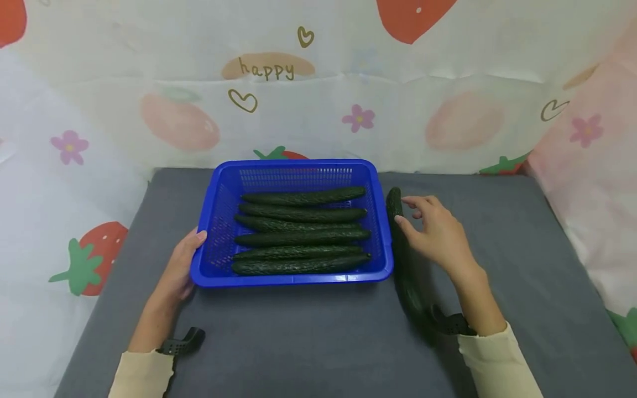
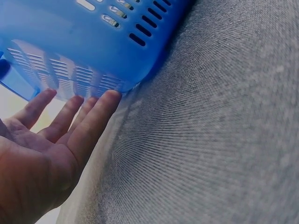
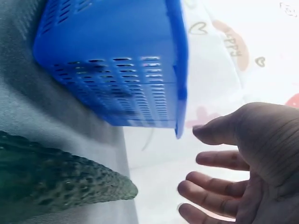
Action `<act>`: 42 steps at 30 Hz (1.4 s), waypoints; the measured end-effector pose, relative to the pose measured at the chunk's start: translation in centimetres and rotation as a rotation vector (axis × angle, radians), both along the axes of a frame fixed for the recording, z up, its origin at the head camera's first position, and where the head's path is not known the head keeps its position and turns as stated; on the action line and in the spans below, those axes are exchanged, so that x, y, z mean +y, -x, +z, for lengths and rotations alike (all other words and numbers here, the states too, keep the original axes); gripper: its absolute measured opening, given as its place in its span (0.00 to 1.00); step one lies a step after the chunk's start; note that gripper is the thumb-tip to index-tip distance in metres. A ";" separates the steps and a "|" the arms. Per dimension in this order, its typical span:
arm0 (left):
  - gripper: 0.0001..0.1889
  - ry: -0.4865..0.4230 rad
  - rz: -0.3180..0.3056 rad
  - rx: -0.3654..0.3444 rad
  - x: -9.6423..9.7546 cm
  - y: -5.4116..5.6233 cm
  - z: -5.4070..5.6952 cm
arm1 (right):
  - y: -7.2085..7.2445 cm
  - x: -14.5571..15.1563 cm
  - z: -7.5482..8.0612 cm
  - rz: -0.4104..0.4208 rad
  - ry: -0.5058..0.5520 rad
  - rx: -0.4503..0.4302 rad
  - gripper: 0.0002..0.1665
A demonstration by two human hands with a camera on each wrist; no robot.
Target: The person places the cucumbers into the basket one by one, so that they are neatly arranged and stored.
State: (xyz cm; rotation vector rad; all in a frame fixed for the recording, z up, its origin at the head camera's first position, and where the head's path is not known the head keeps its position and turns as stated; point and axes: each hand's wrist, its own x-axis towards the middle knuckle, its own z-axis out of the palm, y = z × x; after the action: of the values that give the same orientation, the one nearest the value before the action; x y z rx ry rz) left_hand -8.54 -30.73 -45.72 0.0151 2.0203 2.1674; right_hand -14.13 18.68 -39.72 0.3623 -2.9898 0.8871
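Note:
A blue plastic basket with slotted walls holds several dark green cucumbers lying crosswise, side by side. At its left side, my left hand grips the basket, thumb over the rim; in the left wrist view its fingers reach against the outer wall. Another cucumber lies lengthwise on the table just right of the basket. My right hand hovers by that cucumber's far end, thumb and fingers spread apart. The right wrist view shows a gap between this hand and the cucumber's tip.
Grey cloth covers the table. Behind it and along the sides hangs a white curtain printed with strawberries, flowers and hearts. A black band sits on the left wrist, and another band on the right.

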 end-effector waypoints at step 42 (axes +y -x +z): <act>0.32 0.024 0.018 0.021 -0.2 0.1 -0.5 | 0.2 -1.1 -4.3 0.002 -0.262 -0.245 0.47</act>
State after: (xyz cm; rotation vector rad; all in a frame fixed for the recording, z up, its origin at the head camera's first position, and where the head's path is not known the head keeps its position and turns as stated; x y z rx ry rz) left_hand -8.60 -30.97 -46.18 0.0166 2.0650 2.1622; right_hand -14.32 17.62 -43.99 0.2744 -3.3428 0.5768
